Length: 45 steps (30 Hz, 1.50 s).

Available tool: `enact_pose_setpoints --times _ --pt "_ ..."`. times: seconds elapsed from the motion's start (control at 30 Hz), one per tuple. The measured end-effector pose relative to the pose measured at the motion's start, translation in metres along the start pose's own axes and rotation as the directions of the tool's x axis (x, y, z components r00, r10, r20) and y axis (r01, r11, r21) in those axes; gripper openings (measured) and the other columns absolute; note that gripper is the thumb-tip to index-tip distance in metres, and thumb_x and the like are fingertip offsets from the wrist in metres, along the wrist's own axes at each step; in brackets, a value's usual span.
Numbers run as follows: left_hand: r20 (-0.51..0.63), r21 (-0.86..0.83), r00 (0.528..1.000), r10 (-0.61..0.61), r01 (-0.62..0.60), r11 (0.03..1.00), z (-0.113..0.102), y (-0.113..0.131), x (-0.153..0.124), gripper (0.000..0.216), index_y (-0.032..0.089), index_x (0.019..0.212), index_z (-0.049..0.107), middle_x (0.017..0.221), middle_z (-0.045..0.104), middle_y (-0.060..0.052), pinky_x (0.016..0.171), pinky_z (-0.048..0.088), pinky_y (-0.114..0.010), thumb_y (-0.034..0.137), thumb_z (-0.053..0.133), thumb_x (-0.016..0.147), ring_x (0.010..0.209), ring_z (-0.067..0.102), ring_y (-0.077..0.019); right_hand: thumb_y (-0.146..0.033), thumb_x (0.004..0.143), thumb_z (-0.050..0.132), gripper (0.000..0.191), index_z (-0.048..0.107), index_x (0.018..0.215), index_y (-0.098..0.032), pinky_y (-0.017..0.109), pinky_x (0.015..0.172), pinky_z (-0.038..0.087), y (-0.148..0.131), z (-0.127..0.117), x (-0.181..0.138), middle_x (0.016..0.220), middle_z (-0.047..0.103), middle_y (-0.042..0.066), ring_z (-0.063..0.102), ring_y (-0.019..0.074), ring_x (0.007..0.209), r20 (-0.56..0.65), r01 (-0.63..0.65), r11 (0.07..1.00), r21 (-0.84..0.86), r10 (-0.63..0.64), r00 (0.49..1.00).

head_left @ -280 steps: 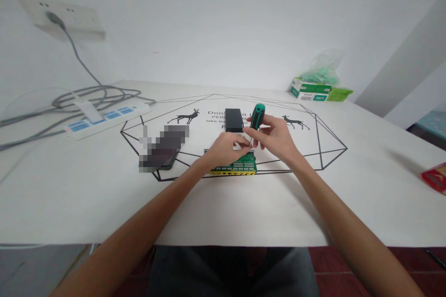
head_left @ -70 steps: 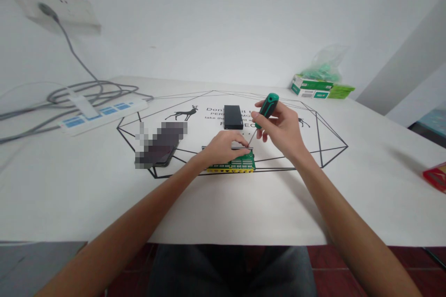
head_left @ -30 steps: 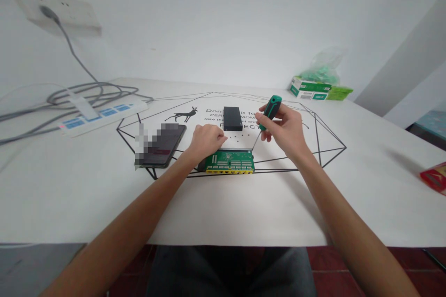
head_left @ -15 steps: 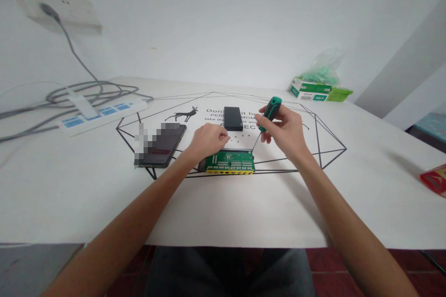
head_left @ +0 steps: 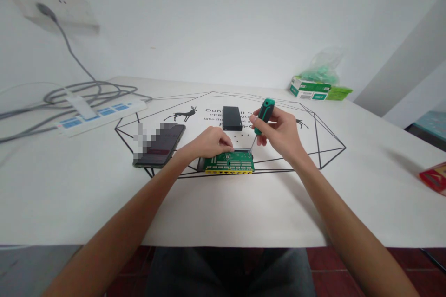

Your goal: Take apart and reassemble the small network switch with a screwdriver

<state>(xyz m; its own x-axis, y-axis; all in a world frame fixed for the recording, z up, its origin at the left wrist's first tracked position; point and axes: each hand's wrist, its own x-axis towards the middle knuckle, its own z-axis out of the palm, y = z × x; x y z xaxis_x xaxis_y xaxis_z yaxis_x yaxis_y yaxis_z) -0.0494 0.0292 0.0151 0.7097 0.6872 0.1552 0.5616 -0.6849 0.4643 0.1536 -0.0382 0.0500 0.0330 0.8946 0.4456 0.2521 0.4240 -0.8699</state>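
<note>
Right hand (head_left: 280, 132): raised above the table (head_left: 244, 213), forearm running in from the lower right, wrist bent slightly down. Fingers and thumb are closed around the green-and-black handle of a screwdriver (head_left: 262, 115). The tool stands tilted, handle up and to the right, thin shaft slanting down and left. Its tip sits at the far right corner of the board (head_left: 230, 162); actual contact cannot be told.

Left hand (head_left: 209, 143): forearm running in from the lower left, palm down, fingers curled. The fingertips rest at the far edge of the board, near its middle. It presses or pinches there; whether anything small is held between the fingertips cannot be told.

The board is a green circuit board with a yellow strip along its near edge. It lies flat on the table, directly in front of the person, between the two hands.

Just beyond the board lies a black box (head_left: 232, 118), apart from both hands. A phone (head_left: 159, 145) lies to the left, near the left wrist, part of it blurred.

Writing: the table print shows a geometric line figure with deer silhouettes and text partly covered by the box and hands. "Don't", "PER" and "take the" can be read; the rest is hidden.

Far left, a power strip (head_left: 101, 113) with grey cables. At the far right corner, green-and-white cartons (head_left: 309, 90), their labels too small to read.
</note>
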Motion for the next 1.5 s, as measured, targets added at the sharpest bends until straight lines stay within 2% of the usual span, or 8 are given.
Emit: enact_pose_setpoints --times 0.37,0.5,0.77,0.97,1.27,1.5 --pt "-0.116 0.045 0.993 0.026 -0.021 0.999 0.022 0.009 0.005 0.015 0.019 0.080 0.079 0.081 0.077 -0.003 0.069 0.045 -0.025 0.023 0.064 0.082 0.073 0.067 -0.0153 -0.050 0.076 0.075 0.037 0.063 0.085 -0.016 0.027 0.038 0.044 -0.001 0.004 -0.002 0.066 0.063 -0.001 0.056 0.0102 0.039 0.017 -0.002 1.000 0.005 0.002 1.000" --pt "-0.140 0.046 0.988 0.071 -0.065 0.997 0.028 0.011 0.007 0.017 0.019 0.081 0.079 0.081 0.076 -0.003 0.067 0.044 -0.025 0.024 0.063 0.085 0.068 0.065 -0.0136 -0.051 0.075 0.076 0.039 0.062 0.085 -0.016 0.026 0.038 0.044 0.001 0.005 -0.002 0.068 0.064 0.000 0.054 0.0092 0.037 0.025 0.004 1.000 0.003 -0.004 1.000" --pt "-0.163 0.059 0.980 0.114 -0.105 0.993 0.029 0.011 0.007 0.018 0.018 0.080 0.078 0.075 0.075 -0.003 0.065 0.044 -0.024 0.023 0.061 0.084 0.065 0.063 -0.0130 -0.054 0.077 0.074 0.040 0.062 0.089 -0.017 0.026 0.037 0.044 0.008 0.007 -0.003 0.068 0.064 0.000 0.055 0.0097 0.040 0.104 0.001 0.998 0.056 -0.007 0.995" --pt "-0.168 0.073 0.977 0.128 -0.117 0.990 0.029 0.013 0.007 0.018 0.017 0.080 0.078 0.073 0.074 -0.003 0.064 0.044 -0.024 0.021 0.061 0.084 0.064 0.063 -0.0134 -0.054 0.077 0.073 0.040 0.061 0.088 -0.018 0.026 0.037 0.045 0.009 0.009 -0.004 0.069 0.065 0.000 0.057 0.0108 0.041 0.121 -0.012 0.998 0.058 0.004 0.993" --pt "-0.163 0.068 0.981 0.109 -0.099 0.993 0.027 0.016 0.006 0.017 0.017 0.078 0.077 0.080 0.076 -0.005 0.067 0.046 -0.025 0.018 0.061 0.083 0.071 0.068 -0.0157 -0.050 0.080 0.072 0.035 0.061 0.088 -0.017 0.026 0.038 0.045 0.003 0.012 -0.006 0.068 0.064 -0.001 0.055 0.0090 0.039 0.130 -0.001 0.997 0.083 -0.010 0.991" --pt "-0.157 0.064 0.979 0.127 -0.118 0.991 0.028 0.014 0.007 0.018 0.018 0.079 0.077 0.081 0.077 -0.004 0.067 0.047 -0.025 0.016 0.059 0.083 0.070 0.067 -0.0153 -0.048 0.076 0.077 0.036 0.061 0.089 -0.018 0.025 0.038 0.044 0.002 0.013 -0.009 0.068 0.063 -0.002 0.057 0.0096 0.040 0.159 -0.013 0.994 0.112 -0.005 0.987"
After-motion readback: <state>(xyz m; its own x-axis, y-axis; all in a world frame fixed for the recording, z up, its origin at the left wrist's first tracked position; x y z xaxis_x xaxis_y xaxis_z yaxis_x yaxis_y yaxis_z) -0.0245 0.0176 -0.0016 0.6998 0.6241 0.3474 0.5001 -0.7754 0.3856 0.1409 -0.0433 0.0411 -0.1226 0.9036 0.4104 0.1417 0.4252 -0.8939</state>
